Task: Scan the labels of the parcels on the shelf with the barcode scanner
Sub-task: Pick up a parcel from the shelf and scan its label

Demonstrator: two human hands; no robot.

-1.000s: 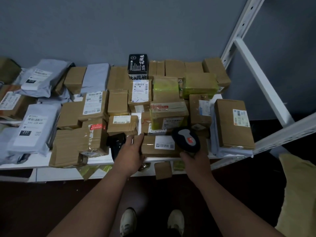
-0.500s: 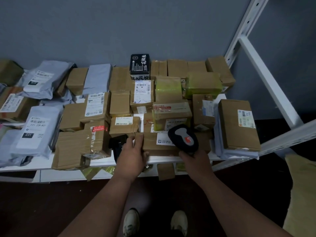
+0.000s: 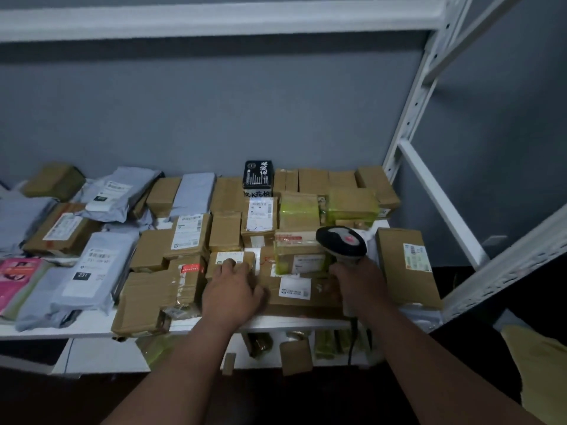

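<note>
Barcode scanner (image 3: 341,242) is gripped by its handle in the right hand (image 3: 359,280), fingers wrapped round it, head held over the parcels at the shelf's (image 3: 92,325) front, about 4 o'clock. Left hand (image 3: 230,292) is laid on a small labelled box (image 3: 230,261) at 6 o'clock, fingers loosely spread.

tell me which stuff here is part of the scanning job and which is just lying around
In the job: barcode scanner gripped by the right hand; left hand on a small labelled box; front box.
Lying about: yellow bag; pink packet.
</note>
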